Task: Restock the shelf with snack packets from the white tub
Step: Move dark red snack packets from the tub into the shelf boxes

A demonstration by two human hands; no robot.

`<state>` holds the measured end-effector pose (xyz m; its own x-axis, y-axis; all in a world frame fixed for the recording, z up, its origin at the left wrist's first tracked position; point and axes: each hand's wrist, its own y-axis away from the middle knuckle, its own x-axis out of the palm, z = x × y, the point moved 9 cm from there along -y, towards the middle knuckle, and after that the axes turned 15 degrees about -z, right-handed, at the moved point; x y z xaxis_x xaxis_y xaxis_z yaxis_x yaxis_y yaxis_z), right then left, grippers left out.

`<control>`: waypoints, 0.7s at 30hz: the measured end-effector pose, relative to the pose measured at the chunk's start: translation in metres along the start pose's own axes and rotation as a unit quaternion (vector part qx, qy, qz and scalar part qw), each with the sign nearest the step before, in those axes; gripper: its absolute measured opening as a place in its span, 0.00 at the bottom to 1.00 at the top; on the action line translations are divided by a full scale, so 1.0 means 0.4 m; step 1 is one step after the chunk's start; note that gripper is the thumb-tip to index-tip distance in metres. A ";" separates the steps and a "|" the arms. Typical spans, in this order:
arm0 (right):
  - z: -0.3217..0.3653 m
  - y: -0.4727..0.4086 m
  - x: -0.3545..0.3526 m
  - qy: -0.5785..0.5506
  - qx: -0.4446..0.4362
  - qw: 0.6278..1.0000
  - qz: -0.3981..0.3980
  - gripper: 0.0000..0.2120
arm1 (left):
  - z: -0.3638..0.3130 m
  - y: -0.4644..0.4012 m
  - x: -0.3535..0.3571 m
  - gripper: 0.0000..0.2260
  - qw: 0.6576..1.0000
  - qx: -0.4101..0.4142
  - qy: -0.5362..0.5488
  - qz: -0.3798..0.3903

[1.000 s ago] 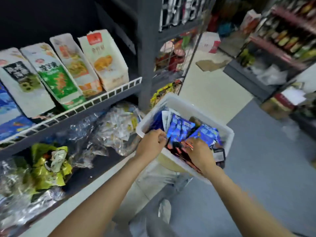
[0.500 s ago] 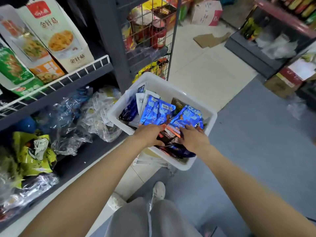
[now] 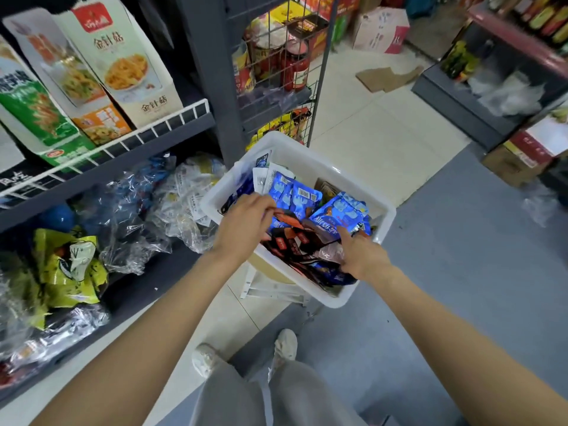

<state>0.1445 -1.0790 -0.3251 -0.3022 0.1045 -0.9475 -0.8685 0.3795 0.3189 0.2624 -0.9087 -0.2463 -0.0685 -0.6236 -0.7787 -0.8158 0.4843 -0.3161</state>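
Observation:
The white tub (image 3: 388, 217) stands in front of me beside the shelf, filled with blue snack packets (image 3: 302, 198) and dark red-black snack packets (image 3: 292, 242). Both my hands are inside it. My left hand (image 3: 246, 224) reaches over the pile from the left, and its fingertips pinch the edge of a dark packet. My right hand (image 3: 364, 258) comes in from the near right. Its thumb lies against a large blue packet (image 3: 336, 215) and its fingers are curled down into the dark packets. The lower shelf (image 3: 144, 282) holds clear bags (image 3: 138, 216) and yellow-green packs (image 3: 67, 267).
Upright snack boxes (image 3: 123, 66) stand behind a white wire rail (image 3: 153, 130) on the upper shelf. A white stool (image 3: 273, 289) carries the tub. A wire rack with jars (image 3: 293, 64) is behind it. Cardboard (image 3: 387, 78) lies on the floor; my shoes (image 3: 285, 342) are below.
The view has tilted down and closer to the tub. My left hand has slid over the dark packets; my right thumb has risen against the blue packet.

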 end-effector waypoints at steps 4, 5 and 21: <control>0.023 0.005 -0.019 0.029 -0.024 0.999 -0.012 0.30 | 0.042 -0.005 -0.071 0.05 0.996 -0.057 0.051 -0.039; 0.030 0.006 -0.035 0.025 -0.027 0.999 -0.024 0.26 | 0.041 -0.006 -0.085 0.05 0.996 -0.061 0.054 -0.046; 0.201 -0.031 -0.370 -0.502 -0.068 0.847 -0.161 0.10 | 0.083 0.002 -0.388 0.05 0.965 -0.170 0.029 -0.198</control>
<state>0.2316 -1.0252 -0.1910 0.3860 0.7713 -0.5060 -0.9005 0.4341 -0.0254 0.2916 -0.7911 -0.1435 0.2634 -0.7564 -0.5987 -0.9251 -0.0221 -0.3791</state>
